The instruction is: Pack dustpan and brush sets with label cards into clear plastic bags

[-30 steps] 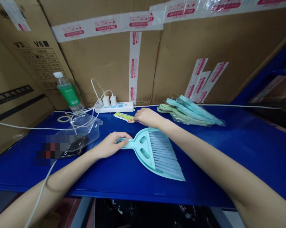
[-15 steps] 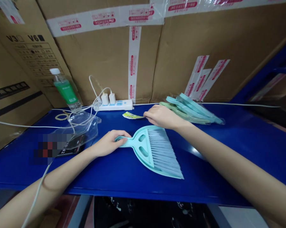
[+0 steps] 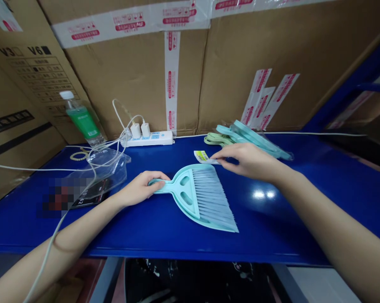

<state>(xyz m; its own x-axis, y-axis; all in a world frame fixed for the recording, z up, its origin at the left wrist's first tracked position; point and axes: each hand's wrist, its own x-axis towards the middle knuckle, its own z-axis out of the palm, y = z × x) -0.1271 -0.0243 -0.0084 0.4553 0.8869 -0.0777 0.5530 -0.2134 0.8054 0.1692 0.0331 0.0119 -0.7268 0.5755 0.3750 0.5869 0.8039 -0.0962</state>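
My left hand point(image 3: 142, 188) is closed around the handle of a light-blue hand brush point(image 3: 213, 195), which lies nested in a matching dustpan point(image 3: 180, 202) on the blue table. The bristles point right. Just beyond the bristles, my right hand point(image 3: 240, 159) pinches a small white-and-yellow label point(image 3: 202, 156) by its right end. Behind that hand lie more blue brushes and dustpans in clear plastic point(image 3: 259, 141), with green ones point(image 3: 217, 139) beside them, partly covered by the blue ones.
A white power strip point(image 3: 155, 138) with two plugged-in chargers sits against the cardboard box point(image 3: 129, 75). Loose white cables, a green-labelled bottle point(image 3: 84, 120), a beaded bracelet point(image 3: 78, 156) and a clear plastic bag point(image 3: 116, 172) over a black item occupy the left side.
My right hand has moved right and slightly nearer, carrying the label from left of the green items to just behind the bristles. My left hand keeps its hold on the handle.
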